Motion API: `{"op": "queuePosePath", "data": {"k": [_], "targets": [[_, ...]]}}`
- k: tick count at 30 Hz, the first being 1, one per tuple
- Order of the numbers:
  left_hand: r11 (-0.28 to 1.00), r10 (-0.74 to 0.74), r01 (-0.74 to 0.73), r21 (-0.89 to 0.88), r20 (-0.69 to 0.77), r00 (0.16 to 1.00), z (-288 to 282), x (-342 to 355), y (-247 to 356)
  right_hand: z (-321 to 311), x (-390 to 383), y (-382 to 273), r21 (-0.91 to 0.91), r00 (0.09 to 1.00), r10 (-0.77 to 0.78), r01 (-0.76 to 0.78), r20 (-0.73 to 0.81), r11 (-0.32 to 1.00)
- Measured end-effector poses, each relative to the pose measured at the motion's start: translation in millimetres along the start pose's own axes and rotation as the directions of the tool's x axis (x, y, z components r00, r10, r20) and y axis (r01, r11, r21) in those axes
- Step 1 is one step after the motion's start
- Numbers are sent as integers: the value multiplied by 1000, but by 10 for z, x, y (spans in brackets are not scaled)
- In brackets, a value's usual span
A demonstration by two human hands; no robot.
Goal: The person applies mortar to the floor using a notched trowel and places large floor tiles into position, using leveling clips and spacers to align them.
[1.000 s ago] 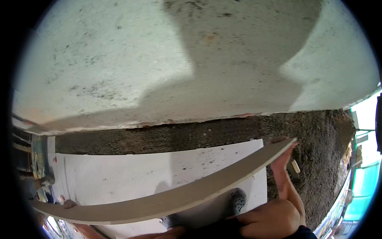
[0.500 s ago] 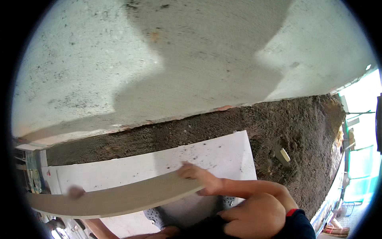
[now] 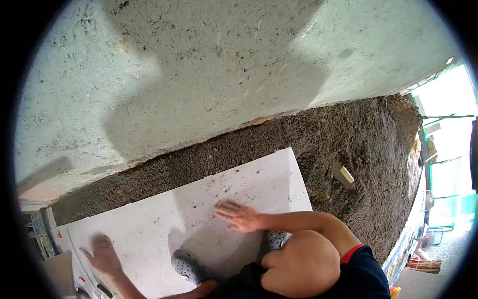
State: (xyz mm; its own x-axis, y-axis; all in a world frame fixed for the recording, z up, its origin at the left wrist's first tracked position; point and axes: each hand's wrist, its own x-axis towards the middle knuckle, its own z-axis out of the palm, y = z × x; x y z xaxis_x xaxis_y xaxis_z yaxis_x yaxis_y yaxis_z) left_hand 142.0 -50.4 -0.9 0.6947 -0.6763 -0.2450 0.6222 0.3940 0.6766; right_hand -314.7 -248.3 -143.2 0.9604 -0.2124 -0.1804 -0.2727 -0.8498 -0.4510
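I crouch on a large white tile or panel speckled with dark crumbs. My left hand is over its left part with the fingers spread; the fingertips are blurred. Over the middle of the panel is my right hand, palm down with fingers stretched out, among the crumbs. Neither hand holds anything, and I cannot tell whether they touch the surface. At the lower left rim, beyond my left hand, a grey-beige flat piece shows in part.
Rough dark mortar or soil borders the panel at the far side and right. A trowel-like tool with a cream handle lies on it. A stained pale wall rises beyond. My grey perforated clogs stand on the panel.
The long beige board that lay across both hands has left them; a similar-coloured piece now shows at the lower left. My left hand has come down over the white panel, and the view has shifted.
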Motion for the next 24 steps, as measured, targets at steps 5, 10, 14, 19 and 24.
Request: {"op": "queuePosePath", "data": {"k": [5, 10, 14, 19, 24], "targets": [[942, -223, 267, 202, -215, 951, 461, -274, -936, -479, 126, 750, -9, 856, 399, -426, -328, 905], [812, -407, 488, 320, -288, 867, 635, -540, -1513, -523, 167, 668, -112, 960, 212, -235, -184, 966], [711, -507, 605, 360, -334, 795, 628, -678, -1734, -443, 296, 685, -23, 934, 205, -222, -293, 975], [652, -559, 661, 372, -354, 750, 593, -677, -1795, -413, 294, 768, 24, 850, 345, -366, -399, 930], [639, -575, 647, 416, -301, 761, 487, -651, -1847, -335, 267, 611, 8, 911, 251, -263, -326, 965]]}}
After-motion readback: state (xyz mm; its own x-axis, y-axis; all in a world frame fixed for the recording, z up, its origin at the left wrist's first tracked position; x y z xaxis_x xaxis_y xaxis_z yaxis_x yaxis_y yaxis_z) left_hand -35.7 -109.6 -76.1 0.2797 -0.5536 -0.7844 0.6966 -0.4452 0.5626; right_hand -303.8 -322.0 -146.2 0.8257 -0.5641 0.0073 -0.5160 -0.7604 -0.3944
